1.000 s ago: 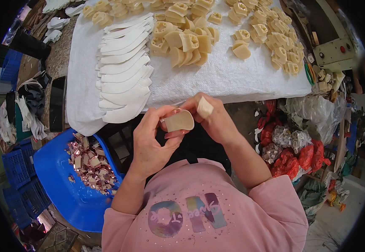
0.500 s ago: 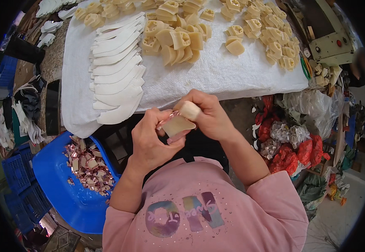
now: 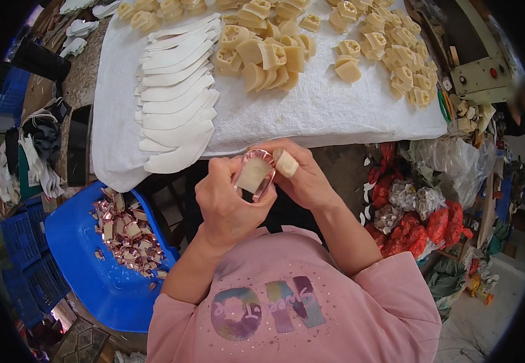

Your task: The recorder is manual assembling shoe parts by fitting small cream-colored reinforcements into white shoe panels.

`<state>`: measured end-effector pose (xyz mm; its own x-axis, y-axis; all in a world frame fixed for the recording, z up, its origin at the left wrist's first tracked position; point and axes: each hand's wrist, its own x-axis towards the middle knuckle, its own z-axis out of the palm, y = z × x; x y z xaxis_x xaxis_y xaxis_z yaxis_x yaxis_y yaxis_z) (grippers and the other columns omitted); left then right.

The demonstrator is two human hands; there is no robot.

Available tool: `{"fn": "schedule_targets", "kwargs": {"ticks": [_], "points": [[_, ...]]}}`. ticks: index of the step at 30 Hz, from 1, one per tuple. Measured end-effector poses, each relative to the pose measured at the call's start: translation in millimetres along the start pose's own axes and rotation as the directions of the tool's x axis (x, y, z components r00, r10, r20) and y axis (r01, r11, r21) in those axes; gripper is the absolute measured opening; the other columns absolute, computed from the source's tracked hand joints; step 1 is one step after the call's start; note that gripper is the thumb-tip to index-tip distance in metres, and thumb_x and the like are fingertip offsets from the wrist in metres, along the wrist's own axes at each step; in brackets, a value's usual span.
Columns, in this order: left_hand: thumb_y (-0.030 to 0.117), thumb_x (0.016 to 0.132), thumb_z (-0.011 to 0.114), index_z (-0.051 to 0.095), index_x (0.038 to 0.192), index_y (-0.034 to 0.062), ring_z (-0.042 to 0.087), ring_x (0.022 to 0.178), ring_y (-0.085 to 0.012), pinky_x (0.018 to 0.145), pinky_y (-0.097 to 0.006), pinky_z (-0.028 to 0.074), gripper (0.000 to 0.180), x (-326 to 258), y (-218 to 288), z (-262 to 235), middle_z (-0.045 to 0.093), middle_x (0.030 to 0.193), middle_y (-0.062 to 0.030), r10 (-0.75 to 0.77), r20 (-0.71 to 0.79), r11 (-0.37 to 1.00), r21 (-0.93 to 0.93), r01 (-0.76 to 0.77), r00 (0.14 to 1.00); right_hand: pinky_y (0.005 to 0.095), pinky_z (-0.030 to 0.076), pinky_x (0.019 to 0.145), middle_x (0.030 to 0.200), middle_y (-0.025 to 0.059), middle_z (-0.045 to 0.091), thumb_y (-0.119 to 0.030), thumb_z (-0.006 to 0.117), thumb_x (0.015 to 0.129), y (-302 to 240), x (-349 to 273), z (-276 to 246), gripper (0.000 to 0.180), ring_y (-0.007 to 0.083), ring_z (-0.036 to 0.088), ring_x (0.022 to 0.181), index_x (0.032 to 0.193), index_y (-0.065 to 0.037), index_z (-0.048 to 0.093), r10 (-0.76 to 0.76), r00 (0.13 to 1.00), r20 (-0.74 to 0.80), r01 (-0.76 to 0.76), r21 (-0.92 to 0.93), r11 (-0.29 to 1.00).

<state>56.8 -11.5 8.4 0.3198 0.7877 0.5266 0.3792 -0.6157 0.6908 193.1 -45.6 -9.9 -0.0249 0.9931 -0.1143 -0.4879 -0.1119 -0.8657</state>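
In front of my chest, my left hand [image 3: 221, 196] curls around a small shoe heel [image 3: 251, 175] with a beige face. Shiny pink metallic material wraps its sides and lies in pleats along its curved upper rim. My right hand [image 3: 306, 181] grips the same heel from the right, its fingers behind the far edge and mostly hidden. On the right thumb is a cream-coloured finger cover [image 3: 286, 163], close beside the pleated rim. Both hands are closed, just off the near edge of the cloth-covered table.
On the white cloth [image 3: 311, 121] lie a row of overlapping white curved pieces [image 3: 178, 94] and piles of beige heels [image 3: 268, 57]. A blue tub [image 3: 93, 296] at my left holds many pink-wrapped heels [image 3: 126, 233]. Red plastic bags [image 3: 410, 233] lie at the right.
The heel has turned more upright, so its beige face and pleated rim now show. My right thumb has shifted slightly right, off the heel's top. The view has moved a little.
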Motion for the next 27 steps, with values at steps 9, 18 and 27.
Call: {"fn": "schedule_targets", "kwargs": {"ticks": [9, 18, 27], "points": [[0.01, 0.06, 0.078, 0.05, 0.084, 0.0005, 0.058, 0.052, -0.0262, 0.047, -0.031, 0.048, 0.038, -5, -5, 6, 0.055, 0.066, -0.0091, 0.003, -0.101, 0.993, 0.116, 0.009, 0.995, 0.0256, 0.045, 0.073, 0.098, 0.0034, 0.059, -0.022, 0.05, 0.094, 5, 1, 18, 0.026, 0.0116, 0.055, 0.083, 0.108, -0.002, 0.057, -0.244, 0.967, -0.076, 0.16, -0.566, 0.809], [0.005, 0.073, 0.071, 0.048, 0.092, 0.0002, 0.061, 0.084, -0.0085, 0.07, -0.021, 0.048, 0.03, -6, -13, -15, 0.063, 0.089, -0.0088, -0.441, 0.386, 0.469, -0.67, 0.575, 0.81, 0.0256, 0.044, 0.077, 0.112, 0.0053, 0.049, -0.038, 0.054, 0.091, 7, 12, -7, 0.051, 0.0117, 0.05, 0.092, 0.127, -0.003, 0.047, -0.128, 0.967, 0.221, 0.17, -0.182, 0.968], [0.024, 0.077, 0.073, 0.057, 0.097, -0.0001, 0.054, 0.069, -0.0133, 0.061, -0.023, 0.041, 0.036, -9, -24, -23, 0.056, 0.074, -0.006, -0.32, 0.161, 0.842, -0.402, 0.358, 0.934, 0.0329, 0.04, 0.077, 0.091, 0.0086, 0.05, -0.029, 0.066, 0.081, -2, 22, 4, 0.033, 0.0235, 0.046, 0.085, 0.096, -0.004, 0.052, -0.302, 0.923, 0.237, 0.383, -0.635, 0.671]]}}
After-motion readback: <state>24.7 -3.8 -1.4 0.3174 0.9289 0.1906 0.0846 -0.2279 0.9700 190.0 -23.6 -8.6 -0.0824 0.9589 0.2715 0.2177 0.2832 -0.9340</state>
